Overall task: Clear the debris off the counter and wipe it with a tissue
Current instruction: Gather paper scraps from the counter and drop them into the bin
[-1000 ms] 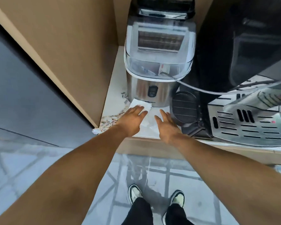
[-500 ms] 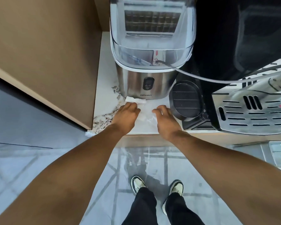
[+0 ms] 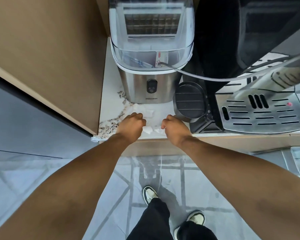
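Fingers, flat a second ago, now curl on both the left hand (image 3: pixel 131 126) and right hand (image 3: pixel 175 129), bunching the tissue (image 3: pixel 150 118) on the speckled counter (image 3: pixel 111 108) before the ice maker (image 3: pixel 149 66), grey tiled floor (image 3: pixel 93 170) below.

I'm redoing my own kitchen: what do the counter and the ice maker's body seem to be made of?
The counter looks like polished white stone, perhaps marble or an imitation: pale, smooth, with brown-grey veining. The ice maker has a body that looks like brushed stainless steel, with vertical sheen, under a clear lid, probably plastic.
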A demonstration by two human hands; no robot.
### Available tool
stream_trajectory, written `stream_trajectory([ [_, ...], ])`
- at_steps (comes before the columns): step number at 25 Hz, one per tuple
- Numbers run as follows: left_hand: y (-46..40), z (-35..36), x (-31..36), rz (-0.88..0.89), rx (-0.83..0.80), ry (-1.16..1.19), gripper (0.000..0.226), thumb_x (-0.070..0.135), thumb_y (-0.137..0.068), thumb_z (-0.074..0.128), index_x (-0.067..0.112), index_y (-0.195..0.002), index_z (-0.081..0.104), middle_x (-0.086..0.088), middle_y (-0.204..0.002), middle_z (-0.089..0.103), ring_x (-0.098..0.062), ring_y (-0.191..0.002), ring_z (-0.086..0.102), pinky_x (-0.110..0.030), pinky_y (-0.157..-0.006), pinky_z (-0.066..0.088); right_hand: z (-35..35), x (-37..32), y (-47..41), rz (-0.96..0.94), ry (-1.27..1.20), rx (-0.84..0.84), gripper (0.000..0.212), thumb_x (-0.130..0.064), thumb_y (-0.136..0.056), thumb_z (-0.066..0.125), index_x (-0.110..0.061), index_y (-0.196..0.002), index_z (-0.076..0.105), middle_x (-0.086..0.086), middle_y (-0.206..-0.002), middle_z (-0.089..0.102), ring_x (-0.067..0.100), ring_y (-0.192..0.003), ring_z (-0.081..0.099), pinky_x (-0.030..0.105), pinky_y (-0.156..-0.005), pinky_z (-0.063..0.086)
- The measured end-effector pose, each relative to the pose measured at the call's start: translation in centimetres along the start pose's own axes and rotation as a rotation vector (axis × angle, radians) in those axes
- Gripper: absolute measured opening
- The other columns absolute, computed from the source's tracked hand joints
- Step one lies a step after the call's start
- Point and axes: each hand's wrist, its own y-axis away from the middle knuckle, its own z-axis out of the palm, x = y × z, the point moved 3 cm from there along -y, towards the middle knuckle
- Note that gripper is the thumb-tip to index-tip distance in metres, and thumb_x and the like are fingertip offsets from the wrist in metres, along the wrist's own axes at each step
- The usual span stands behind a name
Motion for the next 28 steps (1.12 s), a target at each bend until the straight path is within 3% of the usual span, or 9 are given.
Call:
stream_trajectory([
  [9,3.9,-3.0,6.1,-0.075,0.036,-0.038,0.025,0.0,-0.086,0.056,0.009,-0.104,0.072,-0.01,-0.104,0.06,-0.031,-0.105,0.055,-0.04,-0.071,0.052,-1.8,2.3,5.7,-0.118,-0.04,0.074,0.035,0.008,-0.087,0.052,-0.014,-0.109,0.067,0.006,-0.113,0.057,0.024,-0.113,0.05,0.034,-0.091,0.048],
  [14,6.2,-3.9,11.0,-0.09,0.053,-0.038,0.025,0.002,-0.089,0.055,0.01,-0.106,0.071,-0.009,-0.103,0.058,-0.03,-0.106,0.053,-0.043,-0.074,0.054,-3.4,4.9,10.4,-0.151,-0.077,0.089,0.033,0.007,-0.087,0.052,-0.013,-0.107,0.069,0.009,-0.111,0.058,0.028,-0.106,0.058,0.032,-0.089,0.049],
  [22,6.3,-2.7,23.4,-0.002,0.078,-0.044,0.026,0.002,-0.089,0.053,0.009,-0.107,0.069,-0.01,-0.104,0.057,-0.031,-0.108,0.052,-0.044,-0.078,0.054,-5.7,14.6,19.7,-0.011,-0.105,0.178,0.034,0.007,-0.089,0.05,-0.014,-0.109,0.068,0.008,-0.121,0.056,0.025,-0.107,0.06,0.027,-0.088,0.049],
  [25,5.1,-2.4,29.0,0.08,0.095,-0.054,0.026,0.001,-0.088,0.054,0.01,-0.106,0.07,-0.008,-0.105,0.058,-0.03,-0.108,0.053,-0.042,-0.078,0.053,-6.5,20.0,23.6,0.086,-0.125,0.218,0.035,0.005,-0.09,0.05,-0.015,-0.114,0.066,0.007,-0.135,0.054,0.025,-0.122,0.055,0.028,-0.099,0.044],
  [28,3.6,-2.3,35.0,0.199,0.095,-0.075,0.023,0.002,-0.088,0.055,0.01,-0.104,0.07,-0.007,-0.104,0.059,-0.03,-0.106,0.053,-0.044,-0.079,0.052,-7.2,25.1,27.8,0.165,-0.156,0.263,0.033,0.002,-0.091,0.05,-0.017,-0.112,0.066,0.006,-0.135,0.057,0.02,-0.128,0.051,0.025,-0.1,0.04],
])
